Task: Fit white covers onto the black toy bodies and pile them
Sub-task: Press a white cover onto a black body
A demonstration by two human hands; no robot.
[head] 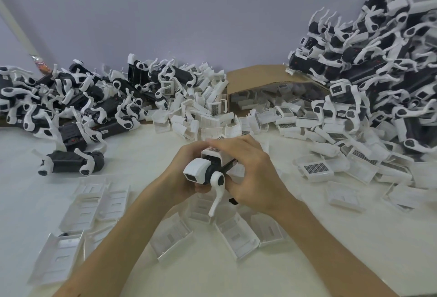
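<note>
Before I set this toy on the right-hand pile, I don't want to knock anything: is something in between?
Only loose white covers lying low on the table between the held toy and the pile; nothing stands above them.

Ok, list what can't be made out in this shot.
Head view:
Whether the white cover is seated on the toy body: the right hand lies over it.
Left hand grip: behind the toy body.
Finished pile at right: cut by the frame edge.
Cardboard box interior: shadowed.
</note>
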